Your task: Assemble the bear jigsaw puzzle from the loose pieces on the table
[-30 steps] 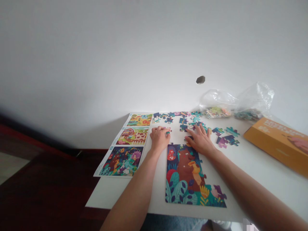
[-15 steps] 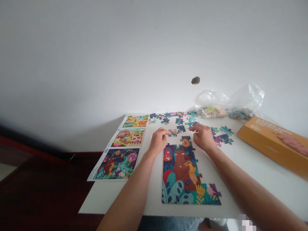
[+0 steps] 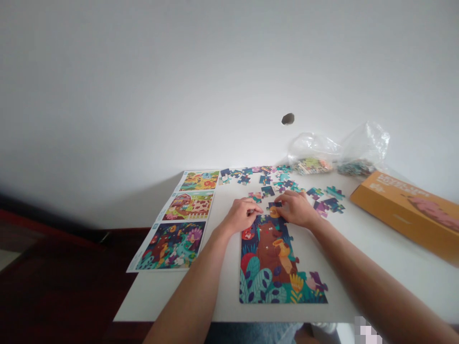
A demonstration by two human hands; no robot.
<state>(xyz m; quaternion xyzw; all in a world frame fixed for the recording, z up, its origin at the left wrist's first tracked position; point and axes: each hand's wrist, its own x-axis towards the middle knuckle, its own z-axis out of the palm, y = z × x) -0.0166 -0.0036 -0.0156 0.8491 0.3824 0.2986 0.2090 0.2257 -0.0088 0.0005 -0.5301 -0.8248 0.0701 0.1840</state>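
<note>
A partly joined jigsaw puzzle (image 3: 268, 258) with a brown bear lies flat on the table. My left hand (image 3: 243, 215) rests over its upper left corner, fingers curled together at the top edge; whatever they may pinch is hidden. At the top of the joined part, my right hand (image 3: 296, 209) has its fingertips on the edge of a dark blue puzzle piece (image 3: 273, 211) with an orange round shape. Just beyond both hands lie a loose pink and teal piece (image 3: 255, 196) and a dark blue piece (image 3: 267, 191).
Left of the puzzle lies a picture sheet (image 3: 184, 243) with three printed scenes. Loose pieces (image 3: 245, 179) spread along the back, others (image 3: 334, 205) at right. Clear bags (image 3: 311, 165) of pieces stand by the wall, near an orange box (image 3: 405, 215) on the white table (image 3: 344, 243).
My right hand has moved left and down onto the piece at the puzzle's top. My left hand has come slightly nearer, to the puzzle's upper left edge.
</note>
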